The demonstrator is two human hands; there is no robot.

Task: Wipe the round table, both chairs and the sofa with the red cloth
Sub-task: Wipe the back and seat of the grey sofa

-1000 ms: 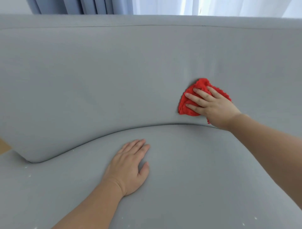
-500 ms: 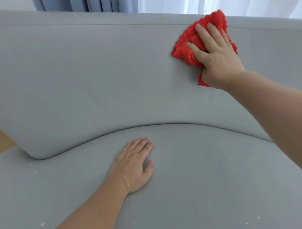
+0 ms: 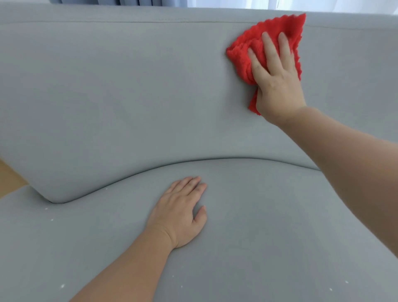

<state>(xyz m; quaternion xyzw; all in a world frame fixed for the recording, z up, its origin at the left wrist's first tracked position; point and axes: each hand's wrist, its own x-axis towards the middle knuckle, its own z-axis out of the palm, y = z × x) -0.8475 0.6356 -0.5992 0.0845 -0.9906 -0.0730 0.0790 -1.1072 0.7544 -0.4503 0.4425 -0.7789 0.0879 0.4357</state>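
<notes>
The grey sofa fills the view, with its backrest [image 3: 129, 97] above and its seat cushion [image 3: 280, 226] below. My right hand [image 3: 277, 82] presses the red cloth [image 3: 243, 49] flat against the upper right of the backrest, fingers straight and pointing up. The cloth reaches the backrest's top edge and a corner hangs below my palm. My left hand [image 3: 181, 213] rests palm down on the seat cushion near its back seam, holding nothing. The round table and chairs are out of view.
Small white specks [image 3: 62, 286] dot the seat cushion at the left and lower right. A strip of wooden floor [image 3: 8, 174] shows at the left edge past the sofa's end. Blue-grey curtains [image 3: 137, 2] hang behind the backrest.
My right hand has swept the cloth up the backrest from just above the seat seam to near the top edge. My left hand has stayed on the seat.
</notes>
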